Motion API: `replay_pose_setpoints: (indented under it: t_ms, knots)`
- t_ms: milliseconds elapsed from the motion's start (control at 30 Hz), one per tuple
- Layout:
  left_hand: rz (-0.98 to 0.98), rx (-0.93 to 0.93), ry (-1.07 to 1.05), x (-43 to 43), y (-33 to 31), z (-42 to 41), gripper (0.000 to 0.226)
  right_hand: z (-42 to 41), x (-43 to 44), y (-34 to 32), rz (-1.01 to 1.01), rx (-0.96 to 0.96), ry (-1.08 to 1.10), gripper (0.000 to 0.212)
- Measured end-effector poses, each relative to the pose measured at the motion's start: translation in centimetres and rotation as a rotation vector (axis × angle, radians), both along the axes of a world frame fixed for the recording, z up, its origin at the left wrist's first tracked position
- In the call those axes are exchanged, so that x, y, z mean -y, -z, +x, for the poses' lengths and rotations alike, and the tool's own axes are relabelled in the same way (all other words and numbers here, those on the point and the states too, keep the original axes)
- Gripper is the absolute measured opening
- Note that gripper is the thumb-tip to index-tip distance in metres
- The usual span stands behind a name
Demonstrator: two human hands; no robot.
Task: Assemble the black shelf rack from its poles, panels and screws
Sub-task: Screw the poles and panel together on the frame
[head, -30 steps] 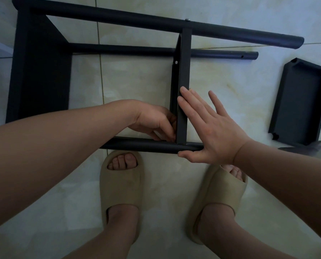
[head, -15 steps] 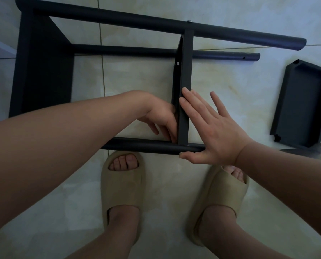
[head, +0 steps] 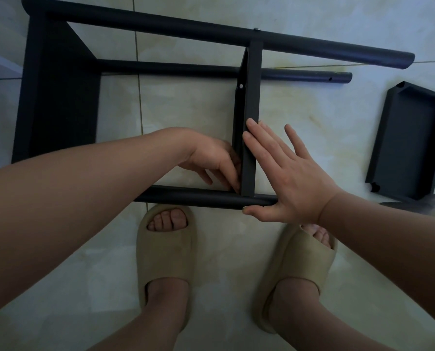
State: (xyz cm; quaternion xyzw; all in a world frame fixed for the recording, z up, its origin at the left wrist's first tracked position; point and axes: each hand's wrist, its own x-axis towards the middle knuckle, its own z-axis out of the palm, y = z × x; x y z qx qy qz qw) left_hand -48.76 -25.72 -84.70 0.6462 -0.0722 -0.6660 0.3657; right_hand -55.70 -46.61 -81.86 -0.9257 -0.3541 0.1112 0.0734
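"Listing item one: shelf rack (head: 59,102), black, part-built. Location?"

"On its side on the tiled floor (head: 186,110), just ahead of the person's sandalled feet. End panel fitted at the left, middle panel (head: 250,102) standing between the poles, near pole (head: 198,197) closest to the feet."

"Handling?"

"By my judgement: stiff metal and light for its size, with a smooth painted skin that could slip. The joints look only partly screwed, so the frame may rack if lifted by one pole. Best taken by two poles close to a panel, or by the fitted end panel."

"Hands?"

"Right hand (head: 292,181): flat, fingers straight against the middle panel's face, thumb under the near pole, bracing the joint. Left hand (head: 211,158): fingers curled down into the inner corner where panel meets pole. I cannot tell whether they pinch a screw; the fingertips are hidden."

"Containers?"

"None proper. Loose panel (head: 411,143), well apart to the right, lies hollow side up like a shallow tray. Only its own dark base and one pale dot near its far right corner show."
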Motion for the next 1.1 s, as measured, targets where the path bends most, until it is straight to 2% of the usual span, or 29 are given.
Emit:
replay_pose_setpoints:
  t_ms: [300, 533, 700, 833, 1100]
  knots:
    - [0.034, -0.036, 0.073, 0.50, -0.02, -0.05, 0.014, -0.02, -0.06, 0.16, 0.020, 0.013, 0.003, 0.114]
    - [-0.038, -0.066, 0.020, 0.49, -0.11, 0.27, 0.015, 0.02, -0.03, 0.06, 0.012, 0.006, 0.004, 0.114]
    - [-0.023, -0.018, -0.039, 0.38, 0.07, 0.24, 0.021, 0.06, -0.03, 0.02, 0.011, 0.002, 0.003, 0.114]
    - [0.004, -0.028, 0.013, 0.38, 0.05, 0.31, 0.018, 0.05, -0.01, 0.04, 0.004, 0.004, 0.002, 0.114]
    - [-0.061, -0.126, -0.020, 0.68, 0.75, -0.12, 0.011, 0.05, -0.04, 0.03, 0.002, -0.004, 0.008, 0.115]
